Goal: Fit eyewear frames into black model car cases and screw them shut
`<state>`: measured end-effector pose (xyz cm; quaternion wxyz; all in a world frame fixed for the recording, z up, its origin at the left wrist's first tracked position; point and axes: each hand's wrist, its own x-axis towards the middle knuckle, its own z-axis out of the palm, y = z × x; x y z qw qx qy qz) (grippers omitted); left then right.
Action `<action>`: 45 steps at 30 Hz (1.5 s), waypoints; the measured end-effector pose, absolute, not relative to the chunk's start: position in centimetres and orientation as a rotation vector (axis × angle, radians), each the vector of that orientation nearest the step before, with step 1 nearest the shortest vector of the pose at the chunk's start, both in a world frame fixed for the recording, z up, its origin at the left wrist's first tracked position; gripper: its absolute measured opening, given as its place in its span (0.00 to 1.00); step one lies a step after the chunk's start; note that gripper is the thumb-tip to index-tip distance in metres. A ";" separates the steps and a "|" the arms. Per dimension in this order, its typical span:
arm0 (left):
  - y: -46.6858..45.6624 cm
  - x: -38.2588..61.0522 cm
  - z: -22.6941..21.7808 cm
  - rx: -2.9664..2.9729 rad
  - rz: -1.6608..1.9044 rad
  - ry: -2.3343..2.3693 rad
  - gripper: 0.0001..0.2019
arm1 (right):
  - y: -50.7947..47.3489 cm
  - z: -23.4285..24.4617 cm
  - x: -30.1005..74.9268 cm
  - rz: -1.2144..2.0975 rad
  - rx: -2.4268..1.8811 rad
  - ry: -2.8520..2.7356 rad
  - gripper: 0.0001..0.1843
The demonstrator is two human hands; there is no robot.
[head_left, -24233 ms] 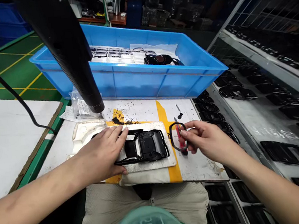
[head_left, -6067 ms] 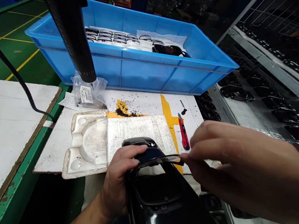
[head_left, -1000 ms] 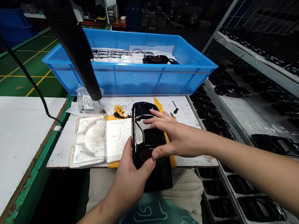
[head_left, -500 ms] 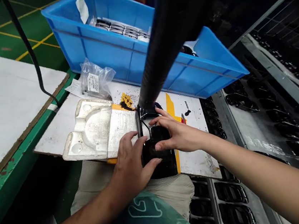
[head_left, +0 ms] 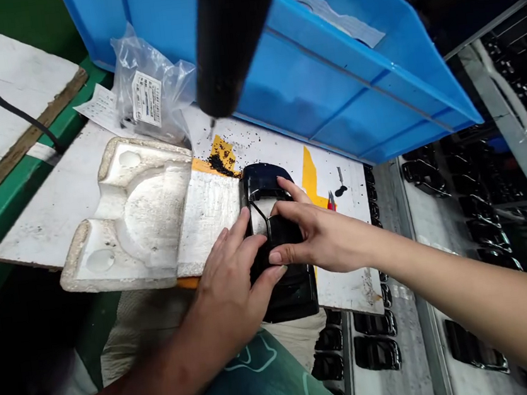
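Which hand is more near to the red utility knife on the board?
Right. The right hand lies just below the red utility knife. The left hand is farther away, on the opposite side of the glossy black shell.

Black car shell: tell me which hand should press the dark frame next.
Right, probably: the right hand already lies over the black car shell, beside the dark frame, while the left hand grips the shell's near side, steadying it.
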<state>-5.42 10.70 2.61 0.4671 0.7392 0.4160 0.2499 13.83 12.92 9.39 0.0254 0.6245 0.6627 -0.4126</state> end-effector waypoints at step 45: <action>12.0 -3.2 2.9 1.768 0.574 1.045 0.17 | 13.6 9.7 17.7 -1.228 1.671 2.330 0.32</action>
